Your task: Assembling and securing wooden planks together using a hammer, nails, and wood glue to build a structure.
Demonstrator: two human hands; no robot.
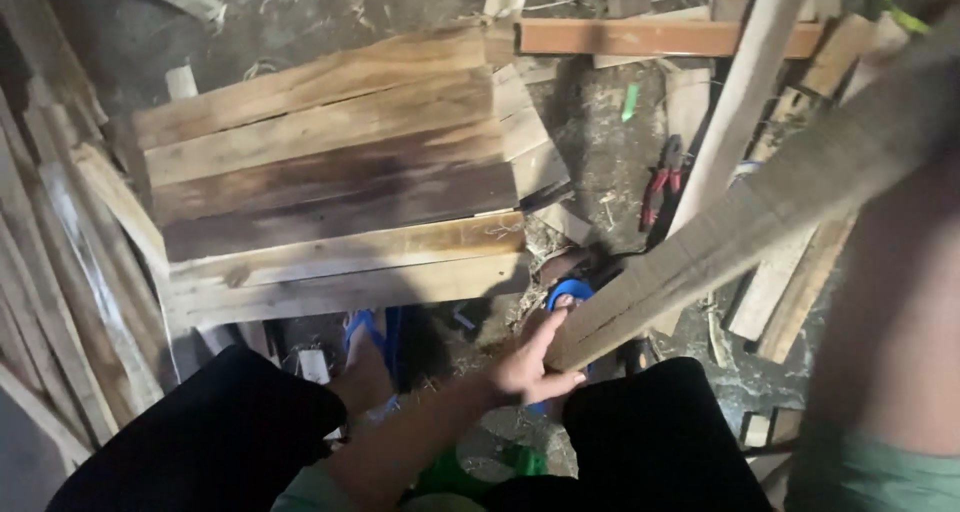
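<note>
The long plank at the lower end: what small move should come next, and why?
Probably settle the grip first: the left hand only cups the long plank at its lower end, fingers spread, while it slants over the pliers and scrap wood. The right hand's grip is out of frame.

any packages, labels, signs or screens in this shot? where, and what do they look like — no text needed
None that I can make out. The view holds bare wood and tools only: the left hand on the end of a long plank, a stack of boards, red-handled pliers on the dirt floor.
</note>
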